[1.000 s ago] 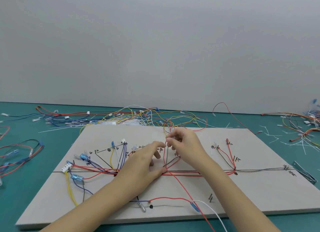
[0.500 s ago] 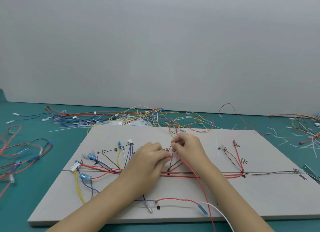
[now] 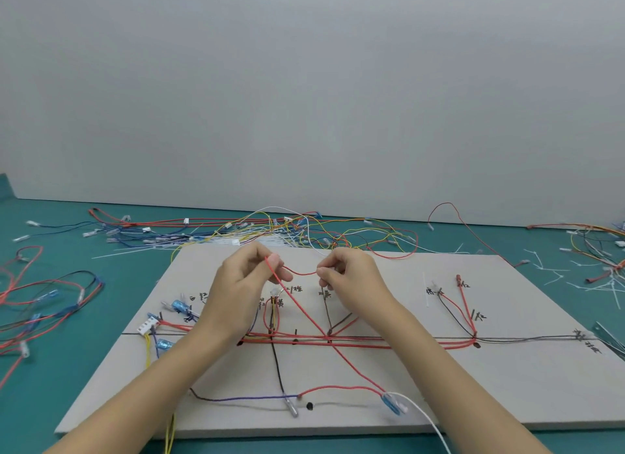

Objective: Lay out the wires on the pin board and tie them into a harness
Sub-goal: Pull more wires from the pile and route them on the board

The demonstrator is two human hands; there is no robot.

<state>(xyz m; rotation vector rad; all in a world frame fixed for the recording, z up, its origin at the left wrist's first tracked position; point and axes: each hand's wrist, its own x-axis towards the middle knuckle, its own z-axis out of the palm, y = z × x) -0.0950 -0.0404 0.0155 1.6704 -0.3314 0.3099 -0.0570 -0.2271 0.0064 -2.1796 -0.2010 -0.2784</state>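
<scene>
Compared with half a second earlier, when both hands worked close together low over the middle of the pin board [image 3: 507, 386], they are now raised and drawn apart toward its far edge, with a short sag of red wire [image 3: 301, 273] strung between them. The left hand [image 3: 243, 284] pinches the wire at its fingertips and the right hand [image 3: 351, 281] pinches the other end of the sag, while the rest of the wire runs diagonally down across the red trunk bundle [image 3: 372, 343] to a blue terminal [image 3: 390, 403] near the board's near edge. The slack seems taken up, so this wire looks ready to be routed onto its marked branch; tying appears not yet begun.
</scene>
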